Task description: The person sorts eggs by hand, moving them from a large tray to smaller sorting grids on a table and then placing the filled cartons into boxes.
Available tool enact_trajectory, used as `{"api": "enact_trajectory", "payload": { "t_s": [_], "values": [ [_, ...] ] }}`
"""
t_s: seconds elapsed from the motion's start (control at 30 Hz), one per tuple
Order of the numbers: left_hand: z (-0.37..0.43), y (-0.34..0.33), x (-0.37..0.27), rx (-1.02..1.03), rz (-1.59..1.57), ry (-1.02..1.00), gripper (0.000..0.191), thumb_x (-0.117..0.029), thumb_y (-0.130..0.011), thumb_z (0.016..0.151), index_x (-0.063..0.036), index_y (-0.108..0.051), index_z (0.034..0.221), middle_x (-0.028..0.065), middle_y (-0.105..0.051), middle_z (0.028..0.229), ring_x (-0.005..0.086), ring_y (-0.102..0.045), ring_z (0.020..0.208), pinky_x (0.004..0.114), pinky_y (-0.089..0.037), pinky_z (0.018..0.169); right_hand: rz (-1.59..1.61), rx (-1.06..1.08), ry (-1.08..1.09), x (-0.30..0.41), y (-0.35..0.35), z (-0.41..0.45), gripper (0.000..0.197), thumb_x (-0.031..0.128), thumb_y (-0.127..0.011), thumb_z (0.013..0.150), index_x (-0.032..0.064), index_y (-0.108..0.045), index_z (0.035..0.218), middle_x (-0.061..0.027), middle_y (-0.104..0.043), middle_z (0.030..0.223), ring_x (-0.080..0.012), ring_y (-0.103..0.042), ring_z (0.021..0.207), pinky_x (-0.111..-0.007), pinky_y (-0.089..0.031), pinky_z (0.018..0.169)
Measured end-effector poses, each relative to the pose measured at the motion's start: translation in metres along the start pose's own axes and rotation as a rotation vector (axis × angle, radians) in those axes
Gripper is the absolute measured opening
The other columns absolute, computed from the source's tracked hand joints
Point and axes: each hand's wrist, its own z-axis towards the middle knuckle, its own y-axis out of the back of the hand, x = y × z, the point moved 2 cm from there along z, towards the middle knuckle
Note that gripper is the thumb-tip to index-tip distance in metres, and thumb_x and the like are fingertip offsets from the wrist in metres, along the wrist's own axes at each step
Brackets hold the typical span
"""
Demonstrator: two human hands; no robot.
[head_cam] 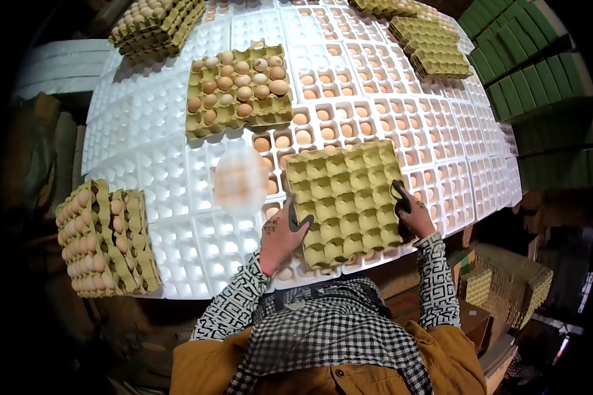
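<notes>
An eggless yellow pulp egg tray (348, 202) is held between my two gloved hands over the white trays near the front edge. My left hand (282, 232) grips its left side and my right hand (412, 212) its right side. Beneath and beyond it, white moulded trays (326, 116) hold brown eggs in square cells. Another pulp tray (197, 121), partly filled with brown and pale eggs, rests farther up, left of the middle. White trays with bare cells (163, 173) spread over the left side. A blurred round patch hides part of the trays left of my left hand.
Stacked pulp trays with eggs (108, 242) stand at the front left, with another stack (160, 29) at the back left. More stacked pulp trays (432, 49) lie at the back right. Green boxes (533, 89) line the right side. A carton with pulp trays (504, 276) is below at right.
</notes>
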Motion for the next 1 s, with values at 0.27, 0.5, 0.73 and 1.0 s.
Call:
{"api": "enact_trajectory", "payload": {
  "t_s": [0.27,0.5,0.73,1.0],
  "values": [
    [-0.039,0.03,-0.014,-0.031,-0.741,0.095,0.041,0.004,-0.052,0.089,0.0044,-0.052,0.129,0.0109,-0.065,0.116,0.0164,-0.063,0.102,0.027,-0.048,0.089,0.75,-0.603,-0.005,-0.1,0.093,-0.05,0.046,-0.004,-0.053,0.082,-0.0071,-0.053,0.129,-0.0144,-0.063,0.117,-0.0211,-0.058,0.101,-0.033,-0.045,0.092],
    [-0.123,0.149,0.031,-0.492,-0.193,0.083,0.041,0.001,-0.069,0.076,0.0032,-0.06,0.116,0.0139,-0.066,0.11,0.0214,-0.064,0.102,0.031,-0.048,0.091,-0.177,-0.339,-0.449,-0.147,0.04,-0.095,0.066,0.026,-0.068,0.087,0.0011,-0.041,0.142,-0.0236,-0.06,0.124,-0.0353,-0.058,0.108,-0.04,-0.045,0.094],
    [-0.198,0.391,0.141,-1.07,0.146,0.122,0.033,-0.006,-0.068,0.081,-0.0007,-0.063,0.113,0.0156,-0.065,0.11,0.0293,-0.063,0.102,0.036,-0.049,0.089,0.573,-0.233,0.045,0.095,-0.036,-0.047,0.046,-0.001,-0.056,0.083,-0.0021,-0.055,0.129,-0.0129,-0.063,0.122,-0.02,-0.061,0.109,-0.031,-0.048,0.09],
    [-0.104,0.488,0.184,-0.318,0.575,-0.229,0.051,-0.016,-0.074,0.076,-0.0094,-0.059,0.125,0.0112,-0.063,0.115,0.0302,-0.059,0.108,0.036,-0.047,0.094,0.36,0.071,0.859,0.551,-0.184,-0.049,0.04,0.029,-0.071,0.083,0.0137,-0.063,0.12,-0.0133,-0.069,0.091,-0.0273,-0.067,0.078,-0.037,-0.052,0.076]
  ]
}}
